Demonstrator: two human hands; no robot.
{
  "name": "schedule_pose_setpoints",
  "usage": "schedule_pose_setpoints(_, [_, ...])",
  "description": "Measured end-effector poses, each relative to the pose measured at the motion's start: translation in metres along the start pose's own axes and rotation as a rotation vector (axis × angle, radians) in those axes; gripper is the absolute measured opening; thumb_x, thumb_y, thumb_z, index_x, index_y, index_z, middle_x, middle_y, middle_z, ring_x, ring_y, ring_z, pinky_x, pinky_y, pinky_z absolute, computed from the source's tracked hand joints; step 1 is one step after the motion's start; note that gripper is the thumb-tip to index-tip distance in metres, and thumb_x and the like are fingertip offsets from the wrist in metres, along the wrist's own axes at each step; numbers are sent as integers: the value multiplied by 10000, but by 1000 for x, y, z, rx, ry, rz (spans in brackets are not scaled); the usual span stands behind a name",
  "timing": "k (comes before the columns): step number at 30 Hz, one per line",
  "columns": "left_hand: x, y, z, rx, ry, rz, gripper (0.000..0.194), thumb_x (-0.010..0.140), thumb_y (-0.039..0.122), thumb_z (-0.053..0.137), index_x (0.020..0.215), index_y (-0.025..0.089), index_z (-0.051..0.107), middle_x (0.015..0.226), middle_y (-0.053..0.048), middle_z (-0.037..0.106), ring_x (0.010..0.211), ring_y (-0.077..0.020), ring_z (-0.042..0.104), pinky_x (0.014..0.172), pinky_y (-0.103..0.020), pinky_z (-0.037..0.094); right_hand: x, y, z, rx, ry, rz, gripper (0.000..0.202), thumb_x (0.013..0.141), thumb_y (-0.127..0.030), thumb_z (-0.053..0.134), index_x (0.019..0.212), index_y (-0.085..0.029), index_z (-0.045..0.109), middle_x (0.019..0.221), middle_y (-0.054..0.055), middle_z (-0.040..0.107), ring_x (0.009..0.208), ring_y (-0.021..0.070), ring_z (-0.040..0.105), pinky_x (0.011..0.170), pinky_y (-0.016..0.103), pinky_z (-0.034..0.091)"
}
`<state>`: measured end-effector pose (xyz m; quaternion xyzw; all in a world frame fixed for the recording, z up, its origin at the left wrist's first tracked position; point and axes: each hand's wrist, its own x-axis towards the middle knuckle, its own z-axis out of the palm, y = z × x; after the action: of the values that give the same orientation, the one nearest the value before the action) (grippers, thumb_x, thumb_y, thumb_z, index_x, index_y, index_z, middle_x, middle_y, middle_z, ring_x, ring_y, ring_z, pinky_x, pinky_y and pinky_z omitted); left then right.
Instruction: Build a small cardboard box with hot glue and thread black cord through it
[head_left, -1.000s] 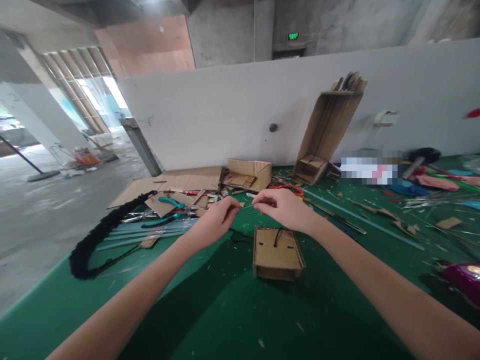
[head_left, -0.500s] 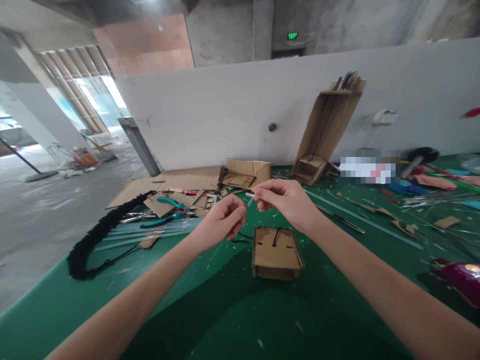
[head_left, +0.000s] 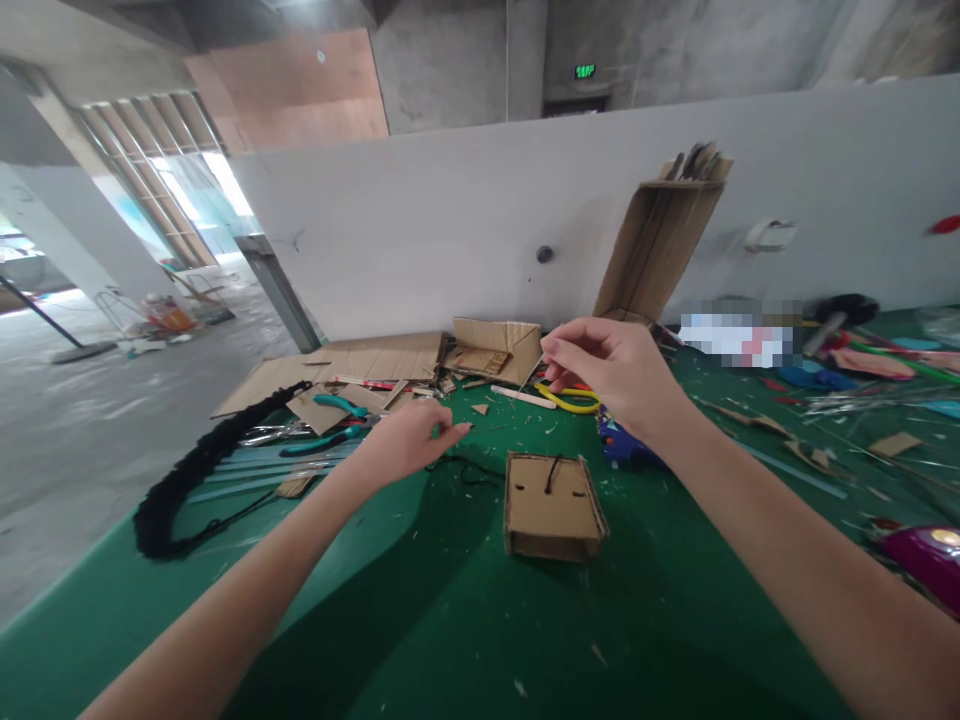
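Note:
My right hand (head_left: 604, 375) pinches a thin, pale strand (head_left: 531, 376) that slants down to the left from the fingertips. My left hand (head_left: 416, 437) is held over the green table with thumb and forefinger apart and nothing visible between them. Below and between the hands lies a small cardboard box (head_left: 551, 500) with holes in its top and a black cord (head_left: 480, 468) running from it toward the left hand. A white stick (head_left: 523, 397) and yellow-handled scissors (head_left: 574, 400) lie behind the box, close to my right hand.
A black fuzzy strip (head_left: 176, 490), teal-handled pliers (head_left: 330, 440) and cardboard scraps (head_left: 382, 357) lie at the left. A tall cardboard piece (head_left: 660, 245) leans on the white wall. A blue tool (head_left: 626, 443) sits under my right wrist, and a purple object (head_left: 926, 560) lies far right.
My hands have moved apart, the right one to the right and slightly up, the left one left and down. My left fingers have opened. The white stick and scissors now show.

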<state>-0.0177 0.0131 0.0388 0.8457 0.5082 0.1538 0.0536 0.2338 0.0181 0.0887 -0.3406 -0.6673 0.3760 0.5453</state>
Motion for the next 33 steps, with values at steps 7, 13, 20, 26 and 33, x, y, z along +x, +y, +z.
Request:
schedule_pose_setpoints(7, [-7, 45, -5, -407, 160, 100, 236, 913, 325, 452, 1064, 197, 581, 1038, -59, 634, 899, -159, 586, 682, -253, 458, -14, -15, 20, -183, -115, -85, 133, 818, -302, 615, 800, -183, 672, 645, 0, 656, 571, 102, 623, 552, 233, 541])
schedule_pose_setpoints(13, [-13, 64, -8, -549, 211, 95, 155, 875, 256, 520, 854, 165, 644, 779, -16, 675, 692, -117, 597, 607, -232, 469, -23, -23, 33, -144, -168, -101, 89, 811, -260, 620, 807, -187, 671, 673, -11, 672, 577, 100, 643, 561, 221, 557])
schedule_pose_setpoints(20, [-12, 59, -9, -548, 242, 99, 133, 869, 236, 522, 859, 168, 635, 769, -5, 665, 687, -106, 597, 613, -226, 487, -20, -17, 34, -53, -142, -78, 73, 802, -230, 629, 838, -187, 675, 703, -7, 683, 635, 118, 670, 612, 231, 590])
schedule_pose_setpoints(26, [-12, 59, -2, -587, 213, 99, 139, 862, 245, 529, 904, 166, 635, 790, -21, 669, 680, -115, 613, 597, -237, 502, -21, -14, 35, -54, -124, -46, 74, 799, -241, 628, 818, -184, 671, 712, 0, 687, 619, 115, 665, 607, 235, 585])
schedule_pose_setpoints(33, [-12, 63, -8, -600, 252, 90, 144, 863, 244, 521, 881, 161, 638, 785, -21, 666, 701, -119, 608, 615, -240, 505, -24, -17, 40, 14, -59, -72, 89, 800, -273, 637, 822, -190, 660, 686, -4, 669, 610, 119, 657, 619, 263, 580])
